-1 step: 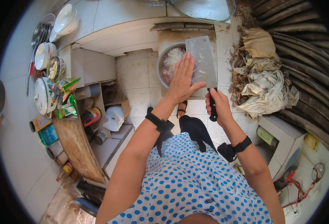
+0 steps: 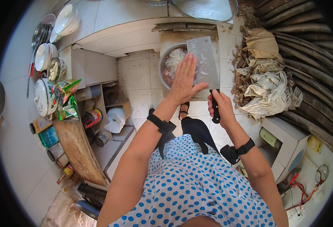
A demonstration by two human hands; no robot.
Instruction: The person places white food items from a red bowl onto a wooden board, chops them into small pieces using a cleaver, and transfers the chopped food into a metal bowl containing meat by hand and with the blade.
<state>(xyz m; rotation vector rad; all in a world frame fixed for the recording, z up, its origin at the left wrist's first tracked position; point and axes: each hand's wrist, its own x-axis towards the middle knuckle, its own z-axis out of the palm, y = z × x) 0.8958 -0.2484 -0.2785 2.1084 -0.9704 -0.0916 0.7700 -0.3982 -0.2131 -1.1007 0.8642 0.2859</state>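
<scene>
A broad cleaver [image 2: 206, 62] with a black handle is gripped by my right hand [image 2: 222, 108]. Its wide grey blade reaches away from me over the right side of a metal bowl [image 2: 162, 77], and white chopped bits cling to it. In the bowl lies a heap of white chopped pieces [image 2: 174, 56] with pinkish minced meat [image 2: 169, 75] beside it. My left hand [image 2: 184, 77] is stretched flat, fingers together and thumb out, over the bowl's near right side and the blade's left edge. Whether its fingers touch the blade I cannot tell.
On the left counter stand white bowls [image 2: 66, 20], a lidded enamel pot [image 2: 42, 99], a bowl of garlic [image 2: 54, 71] and a wooden board [image 2: 75, 147]. Crumpled sacking [image 2: 268, 90] and stacked curved dark slats [image 2: 310, 64] lie at right. A tiled ledge [image 2: 128, 22] runs across the far side.
The cleaver blade has shifted very slightly left. Both hands stay almost where they were.
</scene>
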